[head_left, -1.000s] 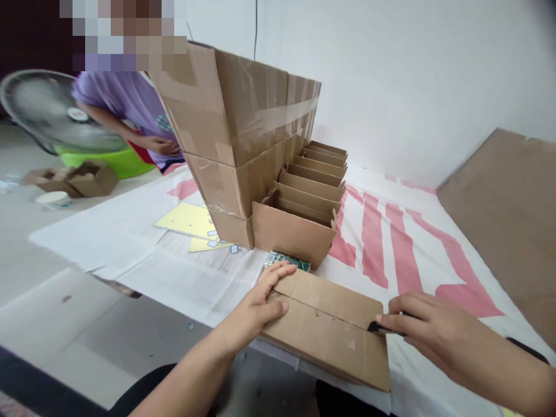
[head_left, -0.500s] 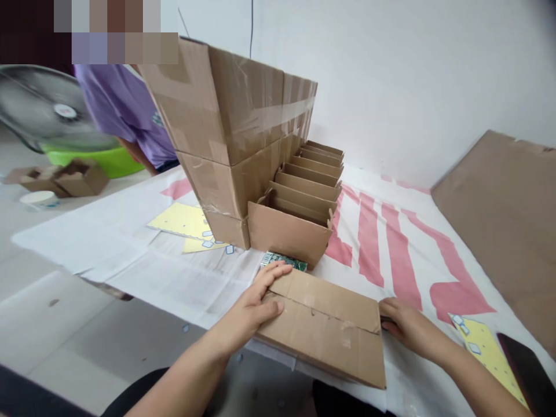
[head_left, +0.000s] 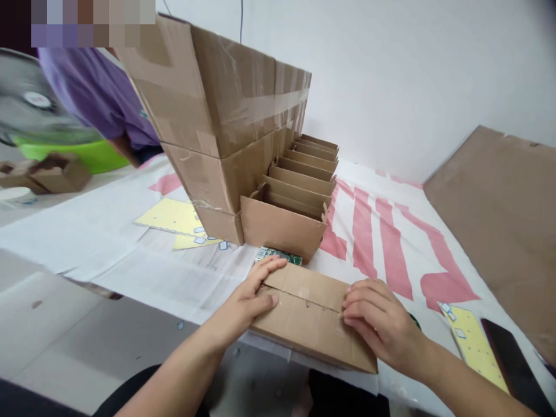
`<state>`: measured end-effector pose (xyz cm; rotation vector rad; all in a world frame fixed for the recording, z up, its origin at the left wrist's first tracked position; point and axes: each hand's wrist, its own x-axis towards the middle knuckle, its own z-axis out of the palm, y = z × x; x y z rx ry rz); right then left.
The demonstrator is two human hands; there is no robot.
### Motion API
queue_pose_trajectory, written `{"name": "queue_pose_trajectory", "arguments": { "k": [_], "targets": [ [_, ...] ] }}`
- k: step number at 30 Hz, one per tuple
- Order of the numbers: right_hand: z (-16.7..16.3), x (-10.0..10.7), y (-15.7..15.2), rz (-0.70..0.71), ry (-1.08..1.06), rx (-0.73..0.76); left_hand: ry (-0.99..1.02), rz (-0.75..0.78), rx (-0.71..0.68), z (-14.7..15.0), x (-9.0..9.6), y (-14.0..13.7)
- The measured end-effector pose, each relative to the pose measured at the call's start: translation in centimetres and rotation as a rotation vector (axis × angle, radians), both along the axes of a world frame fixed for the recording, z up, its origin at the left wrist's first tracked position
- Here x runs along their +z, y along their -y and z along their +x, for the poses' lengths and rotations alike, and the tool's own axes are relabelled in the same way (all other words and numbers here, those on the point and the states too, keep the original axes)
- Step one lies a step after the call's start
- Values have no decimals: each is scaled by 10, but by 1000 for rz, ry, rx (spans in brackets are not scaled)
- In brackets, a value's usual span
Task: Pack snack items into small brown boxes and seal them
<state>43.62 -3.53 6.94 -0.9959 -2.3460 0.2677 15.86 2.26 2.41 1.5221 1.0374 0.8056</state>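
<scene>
A closed cardboard box (head_left: pixel 304 315) lies flat near the table's front edge, a seam running lengthwise between its top flaps. My left hand (head_left: pixel 249 298) holds its left end, with fingers along the far edge and the thumb on top. Over the right end, my right hand (head_left: pixel 376 315) is closed, its curled fingertips touching the flaps at the seam. Whether something thin is pinched there cannot be seen. Just behind the box sits a small green printed packet (head_left: pixel 280 256), partly covered. A dark green bit of something (head_left: pixel 414 320) shows behind my right wrist.
Open cardboard boxes (head_left: pixel 282 226) stand in a row beyond, beside a tall stack of taped cartons (head_left: pixel 208 116). A phone (head_left: pixel 515 359) and a yellow card (head_left: pixel 473 347) lie right. A large cardboard sheet (head_left: pixel 499 231) leans there. A person in purple (head_left: pixel 95 92) is at left.
My right hand has moved left and up from the box's right side onto its top seam. My left hand stays on the left end. The view has shifted slightly.
</scene>
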Motion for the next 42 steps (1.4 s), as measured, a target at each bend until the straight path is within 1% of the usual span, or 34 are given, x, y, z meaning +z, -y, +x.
{"name": "queue_pose_trajectory", "arguments": {
  "k": [2,3,5,6,8,10,11,12,14,16,17,19,21,22,24,26,30,32,35,38,40,42],
  "targets": [
    [10,5,6,-110,-185,4,-5,-7,-8,-1,-2,-1],
    [17,8,11,-161,-279,-21,-2,-3,-9,-1,-3,-2],
    [35,11,20,-250,-388,-126,9,5,-5,-2,-6,-3],
    [44,11,26,-312,-384,-181,13,5,-1,-2,-8,-3],
    [61,2,37,-500,-280,-274,15,-2,5,-2,-11,-4],
    [73,-17,50,-699,-119,-353,11,-13,10,-1,-13,-5],
    [78,-29,58,-775,-36,-394,10,-13,17,-1,-13,-5],
    [82,-42,65,-829,47,-437,9,-11,23,-1,-14,-5],
    [87,-66,80,-860,201,-538,7,-3,29,-1,-15,-5],
    [90,-85,92,-811,325,-636,11,3,25,-1,-16,-5],
    [92,-91,96,-767,371,-687,12,2,21,-1,-16,-6],
    [94,-96,101,-665,422,-785,7,-5,21,-2,-17,-7],
    [95,-94,101,-596,423,-832,2,-6,26,-2,-18,-8],
    [94,-92,100,-587,406,-827,5,-4,25,-2,-18,-8],
    [93,-88,95,-598,348,-763,17,2,15,-2,-19,-9],
    [89,-84,89,-565,277,-708,24,5,2,-2,-20,-10],
    [80,-84,78,-369,160,-659,30,21,21,-1,-19,-7],
    [76,-85,76,-305,120,-624,27,24,25,-2,-16,-4],
    [70,-85,74,-194,69,-594,21,-7,4,-3,-12,-1],
    [65,-80,72,-59,39,-561,79,2,-18,-5,-12,-3],
    [62,-75,71,5,18,-511,138,36,32,-9,-12,-6],
    [59,-68,69,42,-5,-453,127,88,128,-13,-11,-6]
  ]
}}
